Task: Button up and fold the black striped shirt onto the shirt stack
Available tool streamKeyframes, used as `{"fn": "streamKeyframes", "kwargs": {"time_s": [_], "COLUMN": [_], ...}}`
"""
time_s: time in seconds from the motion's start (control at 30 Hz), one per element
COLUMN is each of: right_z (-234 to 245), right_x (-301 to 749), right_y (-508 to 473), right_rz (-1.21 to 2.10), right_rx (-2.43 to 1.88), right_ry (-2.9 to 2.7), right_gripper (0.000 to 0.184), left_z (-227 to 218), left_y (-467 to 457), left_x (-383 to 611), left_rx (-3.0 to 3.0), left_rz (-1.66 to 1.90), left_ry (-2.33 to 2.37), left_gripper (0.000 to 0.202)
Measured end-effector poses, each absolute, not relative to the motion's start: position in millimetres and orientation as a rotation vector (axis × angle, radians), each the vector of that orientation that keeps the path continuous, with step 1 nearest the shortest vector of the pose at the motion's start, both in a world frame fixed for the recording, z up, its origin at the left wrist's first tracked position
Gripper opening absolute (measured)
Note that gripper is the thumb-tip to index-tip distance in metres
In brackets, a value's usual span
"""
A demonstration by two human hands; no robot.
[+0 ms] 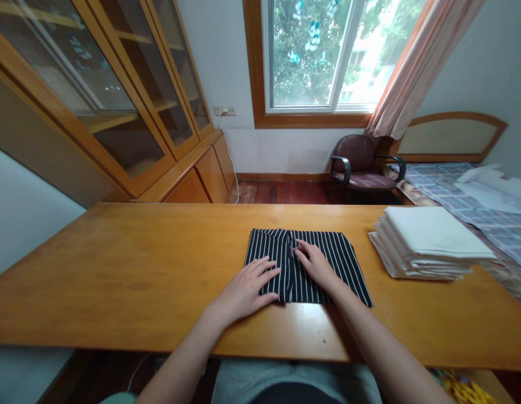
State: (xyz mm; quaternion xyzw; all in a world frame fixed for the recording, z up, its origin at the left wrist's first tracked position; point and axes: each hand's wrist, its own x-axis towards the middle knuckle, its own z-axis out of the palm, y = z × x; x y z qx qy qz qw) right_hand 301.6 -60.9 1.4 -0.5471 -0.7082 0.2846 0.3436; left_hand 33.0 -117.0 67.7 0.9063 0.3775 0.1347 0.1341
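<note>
A folded black cloth with thin white stripes (327, 252) lies flat on the wooden table (138, 264), a little right of centre. My left hand (247, 289) rests palm down on its near left part, fingers stretched out and spread. My right hand (317, 264) lies flat on the middle of the cloth, fingers extended toward a fold line. Neither hand grips anything.
A stack of folded white cloths (428, 241) sits on the table's right side. Behind the table are a glass-door wooden cabinet (117, 101) at left, a dark red armchair (361, 163) under the window, and a bed (474, 196) at right.
</note>
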Motion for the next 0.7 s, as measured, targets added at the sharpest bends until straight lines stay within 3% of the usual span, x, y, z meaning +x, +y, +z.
{"fn": "streamKeyframes", "kwargs": {"time_s": [0.1, 0.3, 0.7], "right_z": [1, 5, -8], "right_x": [291, 267, 267], "right_y": [-43, -8, 14], "right_rz": [0.815, 0.845, 0.702], "right_rx": [-1.447, -1.591, -1.616], "right_ry": [-1.731, -1.652, -1.575], "right_gripper": [0.046, 0.062, 0.048], "left_z": [49, 29, 21], "left_y": [-122, -121, -127], "left_x": [28, 37, 50], "left_rx": [2.688, 2.785, 2.879], "left_rz": [0.336, 0.317, 0.265], "left_ry": [1.041, 1.030, 1.084], "left_gripper": [0.064, 0.062, 0.056]}}
